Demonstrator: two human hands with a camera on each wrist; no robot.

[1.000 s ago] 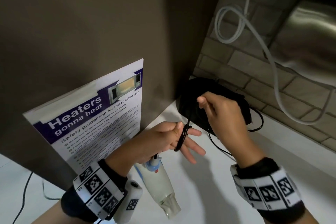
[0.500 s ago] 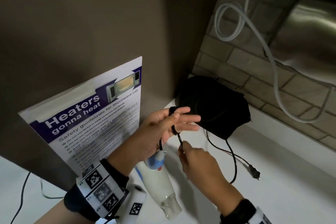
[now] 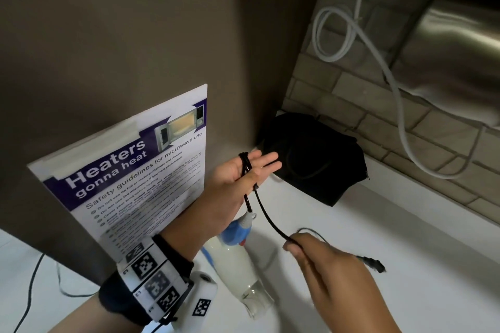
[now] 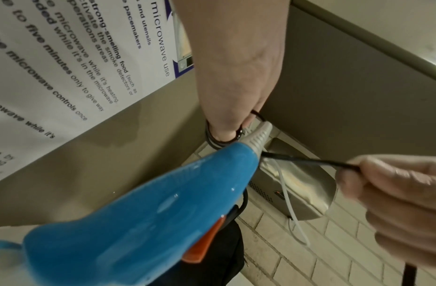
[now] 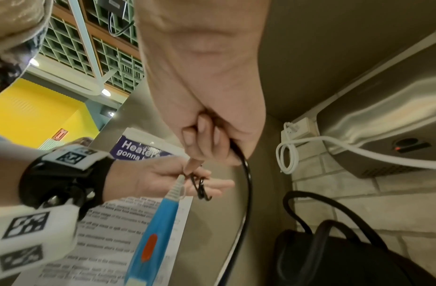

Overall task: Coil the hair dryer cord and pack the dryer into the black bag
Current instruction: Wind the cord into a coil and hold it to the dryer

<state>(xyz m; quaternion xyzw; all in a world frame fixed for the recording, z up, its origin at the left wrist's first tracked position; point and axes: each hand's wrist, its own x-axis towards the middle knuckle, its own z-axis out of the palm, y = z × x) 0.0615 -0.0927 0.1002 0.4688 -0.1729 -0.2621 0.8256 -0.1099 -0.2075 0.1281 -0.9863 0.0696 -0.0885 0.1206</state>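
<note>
fingers of the right hand hide the pinched cord.

Hair dryer seen as glossy blue-white plastic; cord smooth black rubber; black bag matt cloth; hand dryer brushed metal; counter smooth white.

Around you: a white counter against a pale brick wall; a brown panel bearing a microwave safety poster; a steel wall-mounted unit with looped white cable.
</note>
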